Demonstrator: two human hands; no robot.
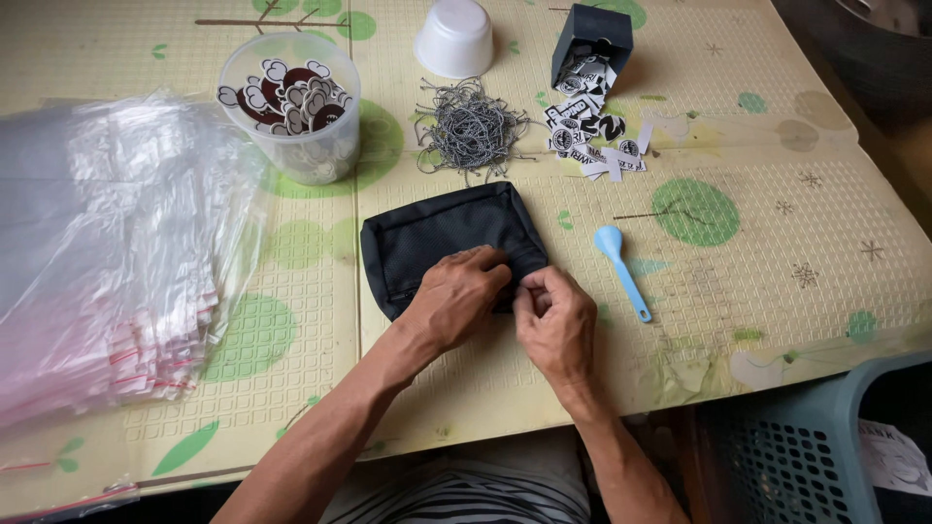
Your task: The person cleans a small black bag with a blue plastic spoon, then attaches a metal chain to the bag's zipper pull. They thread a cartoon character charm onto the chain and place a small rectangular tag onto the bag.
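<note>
A black fabric pouch [442,238] lies flat on the patterned table mat [757,281]. My left hand [454,299] rests on its near right part, fingers curled onto the fabric. My right hand [555,325] pinches the pouch's near right corner with thumb and fingertips. Both hands touch each other at that corner. What sits between the fingertips is hidden.
A stack of clear plastic bags [107,252] fills the left. Behind the pouch stand a clear cup of stickers [291,102], an upturned white cup [454,37], a tangle of grey strings [471,131], a tipped black box [590,41] spilling tags [590,134], a blue scoop [621,270]. A basket [806,446] stands lower right.
</note>
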